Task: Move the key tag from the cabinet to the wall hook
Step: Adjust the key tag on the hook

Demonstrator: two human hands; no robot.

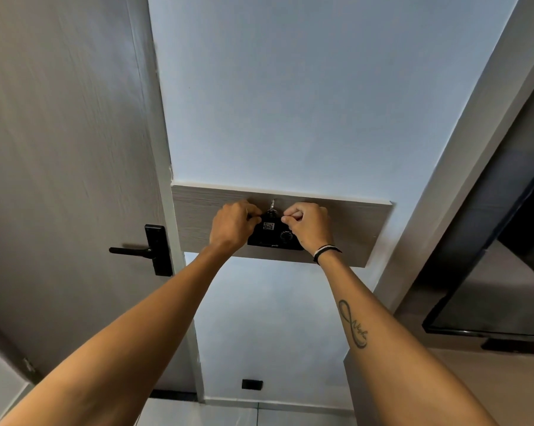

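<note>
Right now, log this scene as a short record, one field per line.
place: wooden panel mounted on a pale blue wall
key tag: black key tag with a small white code sticker, held against the panel
hook: metal hook just above the tag, with the ring at it; whether it is fully on cannot be told
left hand: left hand pinching the tag's upper left
right hand: right hand pinching near the ring; wristband on the wrist
nearby: door handle at left

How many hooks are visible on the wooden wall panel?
1: a metal hook at the wooden panel top centre, between both hands; others may be hidden behind them.
</note>
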